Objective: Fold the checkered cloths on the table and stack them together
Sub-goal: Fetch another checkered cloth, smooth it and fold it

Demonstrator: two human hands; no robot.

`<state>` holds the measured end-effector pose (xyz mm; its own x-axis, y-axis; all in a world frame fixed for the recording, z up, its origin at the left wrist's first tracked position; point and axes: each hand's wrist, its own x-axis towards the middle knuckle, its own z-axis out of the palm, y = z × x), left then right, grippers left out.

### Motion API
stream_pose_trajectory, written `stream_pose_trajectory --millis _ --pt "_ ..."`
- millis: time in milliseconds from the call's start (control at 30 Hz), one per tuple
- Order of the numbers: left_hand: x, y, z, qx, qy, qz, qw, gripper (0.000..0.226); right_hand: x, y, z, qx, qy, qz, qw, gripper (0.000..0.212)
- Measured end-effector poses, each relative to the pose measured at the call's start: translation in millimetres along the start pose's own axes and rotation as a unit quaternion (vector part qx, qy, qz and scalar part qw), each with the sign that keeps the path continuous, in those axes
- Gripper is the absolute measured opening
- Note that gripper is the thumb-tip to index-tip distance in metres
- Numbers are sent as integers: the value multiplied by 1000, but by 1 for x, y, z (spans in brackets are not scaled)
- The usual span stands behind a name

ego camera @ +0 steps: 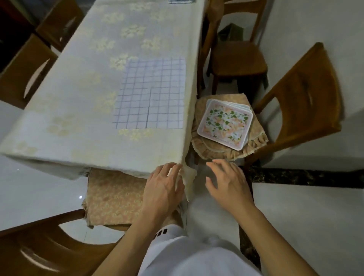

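**Hands at the near worktop corner**

Checkered cloth (150, 93) lies flat on the worktop (78, 88), right side. Left hand (162, 189), fingers spread, touches the tablecloth corner (189, 177); right hand (228, 182) hovers open, holding nothing. Another checkered cloth (181, 1) lies at the far edge.

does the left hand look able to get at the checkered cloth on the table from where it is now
Probably yes. The left hand is open at the table's near corner, and the tablecloth between it and the checkered cloth is bare, though it would need a forward reach.
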<state>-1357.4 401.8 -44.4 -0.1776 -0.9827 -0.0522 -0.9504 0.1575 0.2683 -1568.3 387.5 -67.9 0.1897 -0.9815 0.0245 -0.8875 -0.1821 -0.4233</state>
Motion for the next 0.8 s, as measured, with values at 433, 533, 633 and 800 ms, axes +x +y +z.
stream_pose_trajectory --millis 433,533,633,800 --pt "131 -153 -22 -5 5 -23 1000 45 176 -62 47 -8 -50 -21 998 41" --pt "155 -195 -21 12 -7 -16 1000 46 208 -71 61 -26 -61 -42 997 45" --pt "176 -232 -15 23 -14 3 1000 48 232 -74 76 -43 -84 -71 993 48" --pt "206 -276 2 12 -42 96 994 58 265 -69 106 -52 -125 -86 987 51"
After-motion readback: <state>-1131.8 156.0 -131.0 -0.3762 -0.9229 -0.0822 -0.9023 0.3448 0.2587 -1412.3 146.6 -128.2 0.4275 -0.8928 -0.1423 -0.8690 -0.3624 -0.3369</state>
